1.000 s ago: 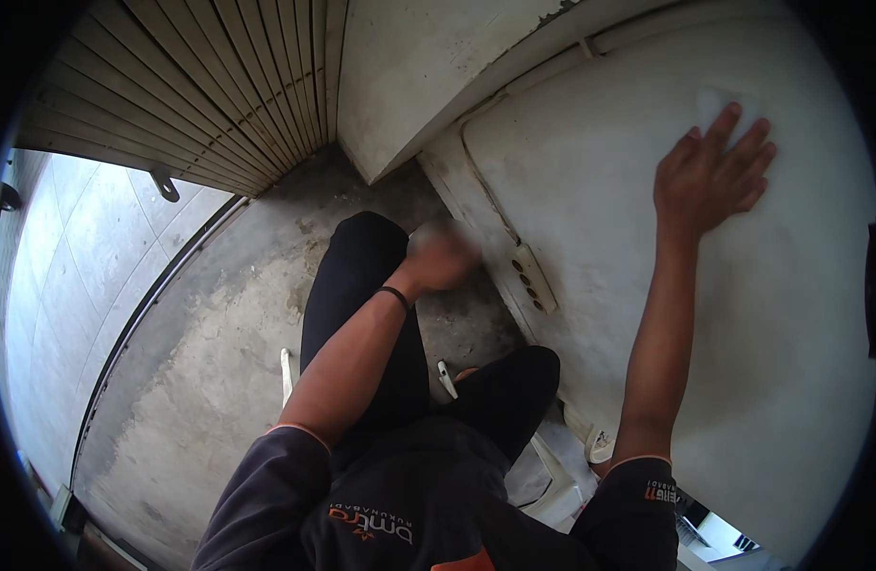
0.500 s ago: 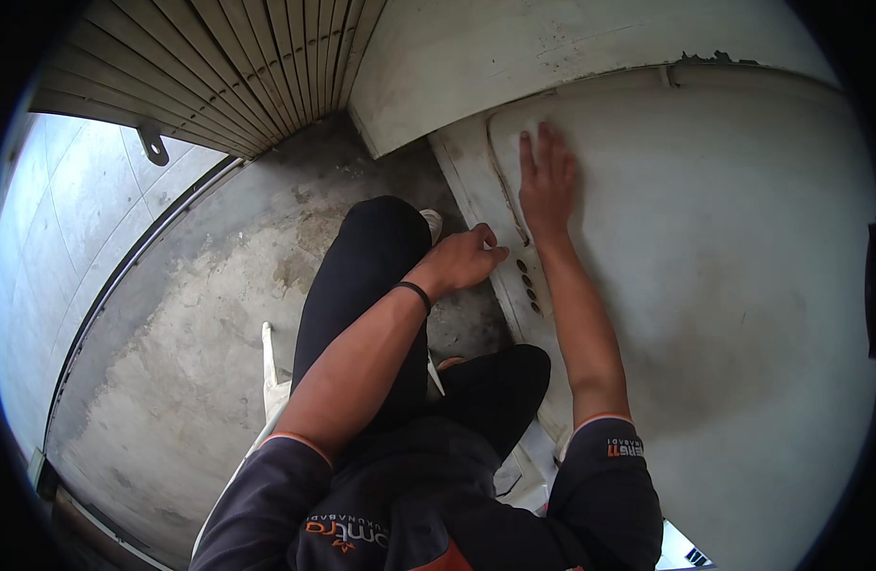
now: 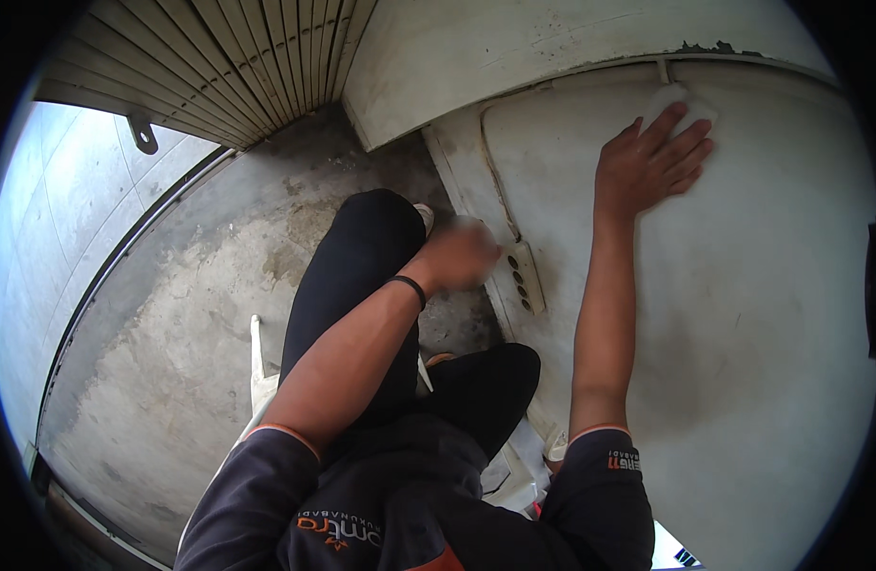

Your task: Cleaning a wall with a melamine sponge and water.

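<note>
Palm down, my right hand (image 3: 654,162) has its fingers spread on a white cloth (image 3: 679,96), pressed against the pale painted wall (image 3: 752,266) just below a ledge. My left hand (image 3: 455,255) is over my left knee, close to a power strip (image 3: 521,278) fixed on that wall; its fingers are blurred, so I cannot tell what, if anything, they hold. A cable runs up from the strip.
I sit on a white plastic chair (image 3: 257,347), legs bent, on stained concrete floor (image 3: 162,381). A slatted metal shutter (image 3: 209,67) with a tab is at upper left, beside a floor rail and pale tiles (image 3: 57,209). An overhanging ledge (image 3: 581,43) spans the top.
My right hand went from the far right leftward toward the cable, then moved back up and right to the ledge. My left hand stays near the power strip, blurred again.
</note>
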`<action>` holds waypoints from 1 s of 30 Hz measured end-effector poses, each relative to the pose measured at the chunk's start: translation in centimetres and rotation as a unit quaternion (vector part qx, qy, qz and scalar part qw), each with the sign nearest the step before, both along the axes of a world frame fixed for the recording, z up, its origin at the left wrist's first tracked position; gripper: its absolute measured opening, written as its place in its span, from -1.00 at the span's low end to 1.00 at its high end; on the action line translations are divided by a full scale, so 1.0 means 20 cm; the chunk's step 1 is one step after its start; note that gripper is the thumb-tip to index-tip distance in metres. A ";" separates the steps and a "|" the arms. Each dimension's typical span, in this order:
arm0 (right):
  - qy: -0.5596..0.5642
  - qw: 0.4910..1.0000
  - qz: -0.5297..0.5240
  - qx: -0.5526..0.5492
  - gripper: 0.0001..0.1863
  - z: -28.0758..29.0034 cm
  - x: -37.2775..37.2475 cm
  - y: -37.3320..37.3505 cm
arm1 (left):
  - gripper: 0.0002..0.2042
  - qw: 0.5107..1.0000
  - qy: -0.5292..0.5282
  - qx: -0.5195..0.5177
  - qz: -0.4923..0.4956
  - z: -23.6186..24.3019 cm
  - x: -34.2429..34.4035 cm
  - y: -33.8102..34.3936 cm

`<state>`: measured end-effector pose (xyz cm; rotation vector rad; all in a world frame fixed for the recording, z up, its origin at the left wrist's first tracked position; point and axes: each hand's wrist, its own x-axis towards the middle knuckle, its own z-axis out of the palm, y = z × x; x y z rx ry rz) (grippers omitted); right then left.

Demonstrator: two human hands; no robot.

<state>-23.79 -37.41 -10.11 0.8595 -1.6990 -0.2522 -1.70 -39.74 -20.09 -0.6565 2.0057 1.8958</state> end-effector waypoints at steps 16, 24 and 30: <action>-0.298 0.907 0.047 0.294 -0.42 -0.49 0.22 0.23 | -0.50 0.999 0.009 0.037 -0.015 0.02 0.01 0.05; -0.036 0.986 -0.033 0.162 -0.38 -0.08 0.08 0.24 | -0.54 0.996 0.002 -0.075 -0.049 -0.01 0.10 0.05; -0.088 0.937 -0.002 0.337 -0.46 -0.61 0.10 0.33 | -0.58 1.000 -0.005 -0.016 -0.009 -0.07 0.16 -0.07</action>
